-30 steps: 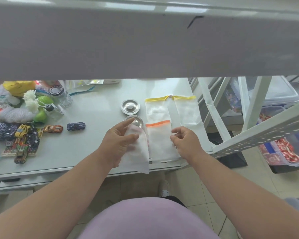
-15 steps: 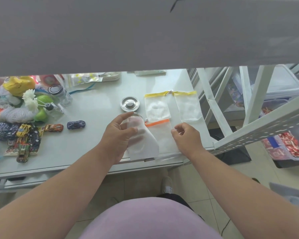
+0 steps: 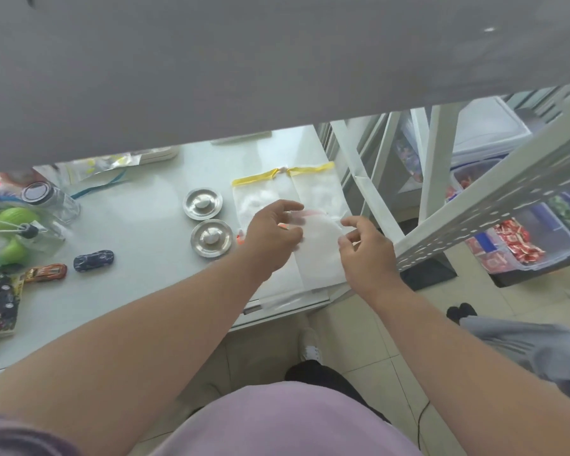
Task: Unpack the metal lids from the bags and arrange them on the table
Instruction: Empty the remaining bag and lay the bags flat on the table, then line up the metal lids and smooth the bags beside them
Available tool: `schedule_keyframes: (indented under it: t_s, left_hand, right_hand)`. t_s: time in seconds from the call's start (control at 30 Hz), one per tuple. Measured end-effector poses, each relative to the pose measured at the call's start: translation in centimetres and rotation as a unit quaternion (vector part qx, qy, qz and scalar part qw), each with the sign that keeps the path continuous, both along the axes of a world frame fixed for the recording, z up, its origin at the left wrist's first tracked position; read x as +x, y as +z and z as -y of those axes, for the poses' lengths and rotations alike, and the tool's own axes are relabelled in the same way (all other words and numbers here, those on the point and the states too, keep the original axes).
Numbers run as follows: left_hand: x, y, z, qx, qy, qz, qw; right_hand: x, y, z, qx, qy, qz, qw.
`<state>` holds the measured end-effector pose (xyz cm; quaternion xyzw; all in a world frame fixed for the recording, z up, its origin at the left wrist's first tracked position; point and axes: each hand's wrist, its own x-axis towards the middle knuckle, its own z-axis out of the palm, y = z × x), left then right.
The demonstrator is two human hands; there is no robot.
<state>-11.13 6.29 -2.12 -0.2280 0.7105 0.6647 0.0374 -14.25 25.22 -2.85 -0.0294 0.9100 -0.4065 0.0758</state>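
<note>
Two metal lids point(image 3: 202, 203) sit just left of the bags point(image 3: 316, 258). Left hand point(image 3: 270, 238) and right hand point(image 3: 364, 250) both half-curled over the orange-sealed bag; grip unclear. Film looks limp and slippery, so pinch at the seal.

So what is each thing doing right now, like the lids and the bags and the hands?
Far lid: out of its bag, flat on the table.
Near lid: out, flat, just in front of the far one.
Yellow bags: flat side by side at the back; contents unclear.
Orange bag: between both hands, blurred.
Left hand: fingers on the orange bag's top.
Right hand: pinching the bag's other edge.
Jar: lid on.
</note>
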Motion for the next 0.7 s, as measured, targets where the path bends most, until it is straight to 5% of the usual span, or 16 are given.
schedule_keyframes:
  t_s: [0.2, 0.43, 0.7]
  left_hand:
    - [-2.0, -1.8, -1.0, -0.098, -0.046, 0.046, 0.993]
    - [1.1, -1.6, 3.4, -0.106, -0.016, 0.028, 0.994]
    - [8.3, -1.9, 11.1, -0.112, 0.084, 0.018, 0.990]
  right_hand:
    - [-1.9, -2.5, -1.4, 0.165, 0.061, -0.001, 0.984]
    - [-1.6, -3.4, -0.6, 0.220, 0.095, 0.019, 0.971]
    - [0.4, -2.5, 5.9, 0.279, 0.176, -0.060, 0.942]
